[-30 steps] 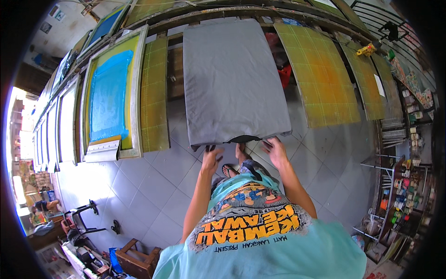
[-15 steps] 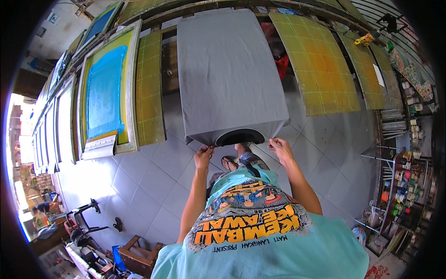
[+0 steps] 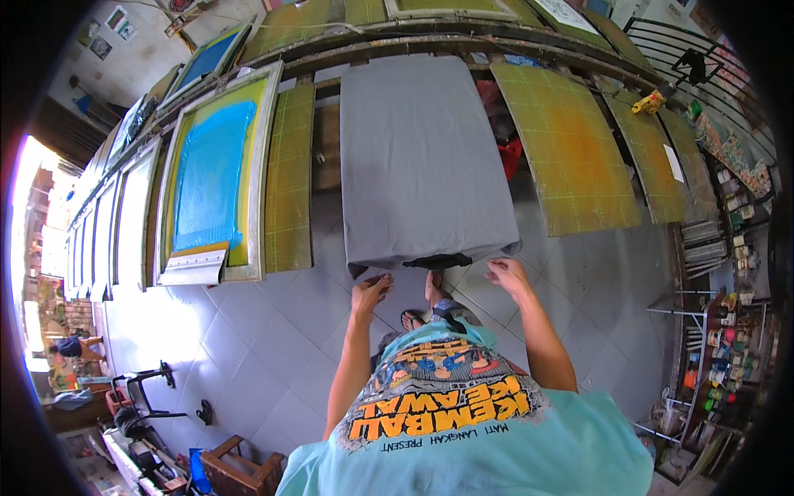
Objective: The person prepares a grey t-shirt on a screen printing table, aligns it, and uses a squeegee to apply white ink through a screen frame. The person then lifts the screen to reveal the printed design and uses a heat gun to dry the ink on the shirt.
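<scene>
A grey shirt (image 3: 426, 157) lies flat over the middle board, its dark neck opening bunched at the near edge. My left hand (image 3: 372, 289) is just below the shirt’s near left corner, fingers loosely bent and apart, holding nothing visible. My right hand (image 3: 506, 273) is beside the near right corner, fingers slightly curled and loosely apart, with no cloth visibly gripped.
A framed screen with blue ink (image 3: 211, 174) and a metal squeegee (image 3: 190, 269) sits left. Yellow-green boards (image 3: 571, 149) line the right, near a yellow tool (image 3: 649, 101). A rack of containers (image 3: 719, 347) stands right; a black stool frame (image 3: 149, 388) and a person (image 3: 74, 345) are lower left.
Half a second ago both hands pinched the near hem, exposing a wide dark opening. Now that opening is narrower, the hem looks released, and both hands sit slightly lower in the picture.
</scene>
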`<state>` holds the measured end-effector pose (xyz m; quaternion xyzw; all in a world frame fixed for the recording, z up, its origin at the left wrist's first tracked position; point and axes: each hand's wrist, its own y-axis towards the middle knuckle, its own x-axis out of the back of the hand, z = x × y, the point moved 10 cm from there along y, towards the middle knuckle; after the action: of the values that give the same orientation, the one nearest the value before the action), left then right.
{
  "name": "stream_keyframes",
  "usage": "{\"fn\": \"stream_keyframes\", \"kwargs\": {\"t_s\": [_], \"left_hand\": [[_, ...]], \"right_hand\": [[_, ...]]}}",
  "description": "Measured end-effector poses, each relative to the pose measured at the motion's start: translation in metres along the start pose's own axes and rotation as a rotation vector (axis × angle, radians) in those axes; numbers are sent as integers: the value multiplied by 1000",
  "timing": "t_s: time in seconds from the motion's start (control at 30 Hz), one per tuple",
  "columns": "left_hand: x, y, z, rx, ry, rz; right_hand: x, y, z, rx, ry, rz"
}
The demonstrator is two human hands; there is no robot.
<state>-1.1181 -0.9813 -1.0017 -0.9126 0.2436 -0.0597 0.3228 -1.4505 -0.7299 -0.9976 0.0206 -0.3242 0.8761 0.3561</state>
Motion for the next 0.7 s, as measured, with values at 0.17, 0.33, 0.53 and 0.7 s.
{"fn": "stream_keyframes", "kwargs": {"t_s": [0.17, 0.33, 0.53, 0.7], "left_hand": [[73, -36, -96, -333, -59, -220], [42, -9, -187, -510, 170, -259], [10, 34, -168, -242, -85, -20], [28, 44, -157, -153, 278, -155]], "right_hand": [[72, -61, 124, 188, -381, -427], [48, -23, 176, 425, -297, -513], [37, 30, 165, 180, -10, -251], [31, 35, 153, 46, 186, -84]]}}
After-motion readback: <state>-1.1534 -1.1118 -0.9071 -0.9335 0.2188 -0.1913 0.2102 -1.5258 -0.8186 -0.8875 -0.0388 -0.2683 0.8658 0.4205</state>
